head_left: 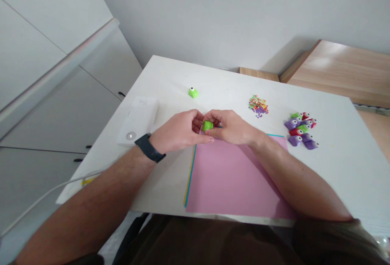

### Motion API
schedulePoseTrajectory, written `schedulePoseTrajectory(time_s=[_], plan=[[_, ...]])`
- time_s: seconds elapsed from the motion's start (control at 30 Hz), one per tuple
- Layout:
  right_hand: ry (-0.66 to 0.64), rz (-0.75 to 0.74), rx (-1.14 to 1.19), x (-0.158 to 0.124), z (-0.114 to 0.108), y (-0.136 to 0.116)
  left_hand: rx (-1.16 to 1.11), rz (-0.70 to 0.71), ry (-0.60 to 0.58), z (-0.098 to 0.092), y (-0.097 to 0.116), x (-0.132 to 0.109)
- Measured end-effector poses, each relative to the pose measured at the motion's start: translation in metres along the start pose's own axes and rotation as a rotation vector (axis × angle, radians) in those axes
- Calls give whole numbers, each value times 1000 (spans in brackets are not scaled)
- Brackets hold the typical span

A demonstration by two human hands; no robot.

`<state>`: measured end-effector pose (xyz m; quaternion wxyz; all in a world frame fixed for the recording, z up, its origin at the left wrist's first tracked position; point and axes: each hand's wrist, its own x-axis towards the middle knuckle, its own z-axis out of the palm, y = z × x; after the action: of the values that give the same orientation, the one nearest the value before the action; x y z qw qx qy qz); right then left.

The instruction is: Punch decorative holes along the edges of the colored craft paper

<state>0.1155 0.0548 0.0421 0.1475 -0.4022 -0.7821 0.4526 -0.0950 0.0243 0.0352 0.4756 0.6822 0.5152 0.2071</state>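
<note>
Both of my hands meet over the far edge of a pink sheet of paper [234,179] on a white table [341,163]. Between them sits a small green paper punch [207,125]. My left hand [179,131], with a dark watch on its wrist, curls its fingers against the punch from the left. From the right, my right hand [231,127] closes its fingers round it. The pink sheet lies on top of blue and yellow sheets whose edges show at its left side.
A second green punch [193,92] stands further back on the table. Several purple, red and green punches [301,130] are heaped at the right, a pile of coloured paper bits [258,105] beside them. A white flat device [139,120] lies at the left, with a cable.
</note>
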Motion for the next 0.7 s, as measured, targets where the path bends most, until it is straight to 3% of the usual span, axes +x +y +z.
schedulePoseTrajectory(time_s=[0.7], plan=[[-20,-51,-40,0,-5,-5,-30,8,22,2,-5,1]])
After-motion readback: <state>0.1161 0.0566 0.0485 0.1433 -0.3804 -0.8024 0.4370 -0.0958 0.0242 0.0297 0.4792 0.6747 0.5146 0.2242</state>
